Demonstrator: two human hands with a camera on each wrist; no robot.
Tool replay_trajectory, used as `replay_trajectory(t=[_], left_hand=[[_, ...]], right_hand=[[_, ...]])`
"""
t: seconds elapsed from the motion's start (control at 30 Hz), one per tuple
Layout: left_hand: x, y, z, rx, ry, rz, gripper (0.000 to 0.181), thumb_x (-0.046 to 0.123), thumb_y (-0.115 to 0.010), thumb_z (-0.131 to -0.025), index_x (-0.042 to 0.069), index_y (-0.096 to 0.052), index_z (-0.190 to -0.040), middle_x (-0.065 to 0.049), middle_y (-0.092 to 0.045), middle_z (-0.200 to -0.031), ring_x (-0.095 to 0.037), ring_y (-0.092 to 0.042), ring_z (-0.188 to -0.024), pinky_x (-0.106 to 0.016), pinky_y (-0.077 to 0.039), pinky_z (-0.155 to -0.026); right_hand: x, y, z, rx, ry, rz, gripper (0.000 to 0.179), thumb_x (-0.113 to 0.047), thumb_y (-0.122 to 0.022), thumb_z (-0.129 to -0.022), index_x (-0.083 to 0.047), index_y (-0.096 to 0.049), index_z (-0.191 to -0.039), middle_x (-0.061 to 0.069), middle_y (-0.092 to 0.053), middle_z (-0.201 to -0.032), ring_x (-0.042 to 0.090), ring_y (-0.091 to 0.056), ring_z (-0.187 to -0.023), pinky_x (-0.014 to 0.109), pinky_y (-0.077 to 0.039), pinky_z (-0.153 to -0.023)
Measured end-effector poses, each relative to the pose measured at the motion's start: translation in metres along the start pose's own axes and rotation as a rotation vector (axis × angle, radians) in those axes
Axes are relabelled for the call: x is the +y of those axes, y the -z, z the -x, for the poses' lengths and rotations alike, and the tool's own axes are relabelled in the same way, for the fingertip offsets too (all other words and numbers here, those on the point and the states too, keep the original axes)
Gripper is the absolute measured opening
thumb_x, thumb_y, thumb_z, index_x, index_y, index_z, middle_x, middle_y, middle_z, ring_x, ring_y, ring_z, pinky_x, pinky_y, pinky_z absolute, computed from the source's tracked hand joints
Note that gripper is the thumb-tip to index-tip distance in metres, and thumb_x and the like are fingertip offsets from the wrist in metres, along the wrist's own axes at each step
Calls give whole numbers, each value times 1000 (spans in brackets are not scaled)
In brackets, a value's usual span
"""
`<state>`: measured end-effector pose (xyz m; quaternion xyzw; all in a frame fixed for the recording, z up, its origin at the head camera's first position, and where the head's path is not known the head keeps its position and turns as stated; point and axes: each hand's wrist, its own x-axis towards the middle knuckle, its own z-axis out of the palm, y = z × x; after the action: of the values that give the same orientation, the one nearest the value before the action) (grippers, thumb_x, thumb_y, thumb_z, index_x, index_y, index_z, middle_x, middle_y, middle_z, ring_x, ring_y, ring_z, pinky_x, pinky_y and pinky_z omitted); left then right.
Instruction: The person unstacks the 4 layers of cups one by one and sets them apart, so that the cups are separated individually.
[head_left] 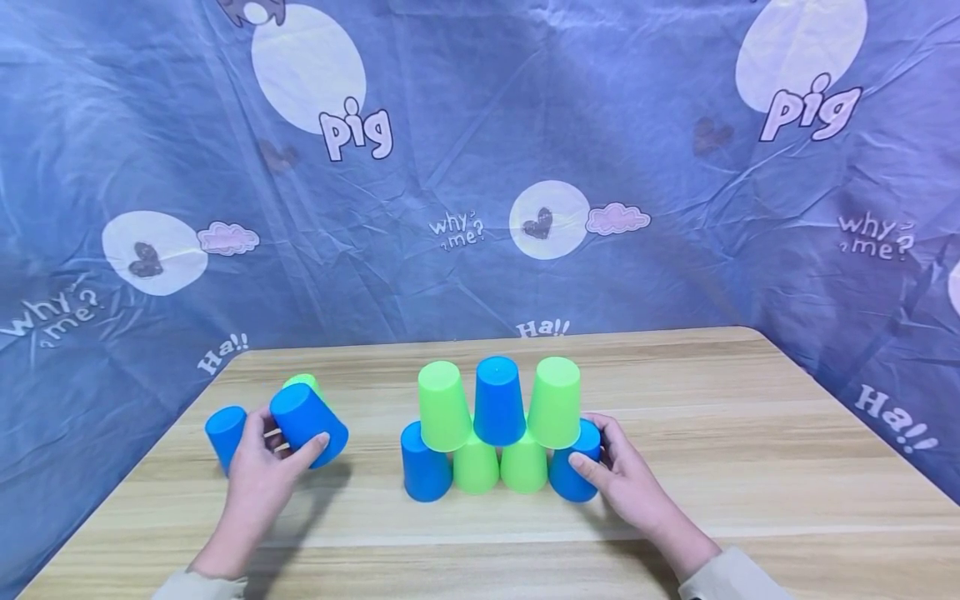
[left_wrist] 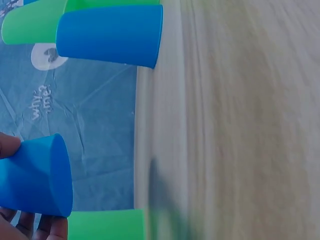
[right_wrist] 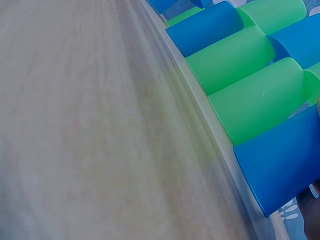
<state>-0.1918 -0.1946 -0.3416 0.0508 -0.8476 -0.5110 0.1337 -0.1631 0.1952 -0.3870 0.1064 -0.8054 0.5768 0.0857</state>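
My left hand (head_left: 262,467) grips a blue cup (head_left: 306,423) above the table, thumb on the near side and the cup tilted with its wide mouth down to the right. In the left wrist view the same blue cup (left_wrist: 32,175) shows between thumb and fingers. My right hand (head_left: 626,475) holds the rightmost blue cup (head_left: 576,479) of a cup stack, thumb in front. That bottom row has two green cups (head_left: 476,467) between blue ends, the left one a blue cup (head_left: 427,471). On top stand a green cup (head_left: 444,408), a blue cup (head_left: 498,404) and another green cup (head_left: 556,404), all upside down.
Left of the left hand stands another blue cup (head_left: 227,437), partly covered by the hand. Behind the held cup a green cup (head_left: 303,381) shows only its top. A wooden table (head_left: 675,392) bears everything, with a blue printed cloth (head_left: 465,108) hanging behind and at the sides.
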Motion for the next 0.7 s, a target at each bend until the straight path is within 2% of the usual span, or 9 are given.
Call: replay_trajectory(t=[0.13,0.3,0.43,0.7], left_hand=[[-8,3,-2,-4,37,9,75,22,-70,-82,-4,-24,-135,-29,-37,-133,-42,-43,-121,-53,-39,-98],[-19,10,-7,-42,94,7,86,24,-72,-81,-4,-15,-140,-34,-26,-139,-49,-33,-127,-56,-34,-102],[-27,14,-12,-60,134,-24,90,24,-71,-81,-4,-12,-142,-36,-22,-142,-51,-29,-128,-56,-32,-102],[-30,20,-18,-93,202,-74,93,21,-70,-81,-4,-6,-144,-37,-18,-143,-52,-25,-129,-57,-29,-103]], right_hand=[[0,0,0,-3,-5,-6,41,-11,-56,-92,-2,-37,-127,19,-47,-128,36,-43,-122,58,-32,-102],[0,0,0,-5,-14,-9,42,-12,-56,-92,-2,-36,-128,19,-47,-129,38,-42,-123,59,-31,-102],[0,0,0,-4,-14,-5,42,-12,-56,-92,-2,-36,-128,19,-47,-129,37,-42,-123,59,-31,-102],[-1,1,-1,-6,-27,1,43,-13,-56,-92,-3,-36,-129,19,-46,-131,37,-41,-124,59,-30,-103]])
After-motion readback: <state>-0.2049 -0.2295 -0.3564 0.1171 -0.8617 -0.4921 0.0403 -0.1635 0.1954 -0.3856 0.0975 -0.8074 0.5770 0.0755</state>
